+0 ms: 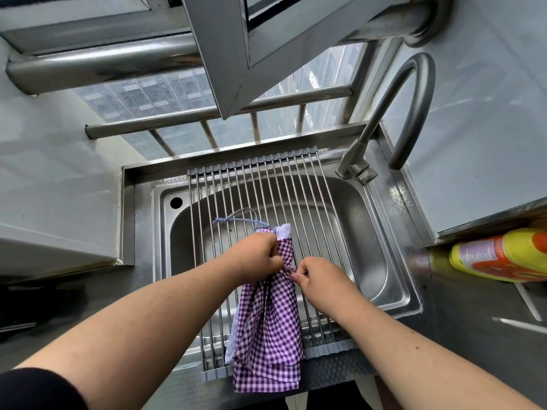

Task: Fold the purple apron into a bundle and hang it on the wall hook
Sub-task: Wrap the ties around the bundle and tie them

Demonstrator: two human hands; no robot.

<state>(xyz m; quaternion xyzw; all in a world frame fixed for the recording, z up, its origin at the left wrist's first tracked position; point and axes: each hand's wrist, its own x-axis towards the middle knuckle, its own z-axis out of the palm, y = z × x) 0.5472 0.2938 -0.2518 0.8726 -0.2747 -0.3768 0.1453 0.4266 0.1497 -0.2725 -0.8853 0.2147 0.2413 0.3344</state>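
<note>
The purple-and-white checked apron (pixel 268 335) lies folded lengthwise into a narrow strip on the roll-up rack (pixel 296 190) over the sink. Its pale lavender strings (pixel 236 218) loop out at the far end. My left hand (pixel 256 254) grips the gathered cloth near its upper part. My right hand (pixel 318 279) pinches the cloth or a string at the same cinched spot, just right of the left hand. The apron's lower end hangs over the counter's front edge. No wall hook is in view.
A steel sink (pixel 376 238) sits under the rack, with a tall curved faucet (pixel 411 113) at the back right. A yellow and orange bottle (pixel 500 254) lies on the right counter. Window bars (pixel 207 113) and an open window frame rise behind the sink.
</note>
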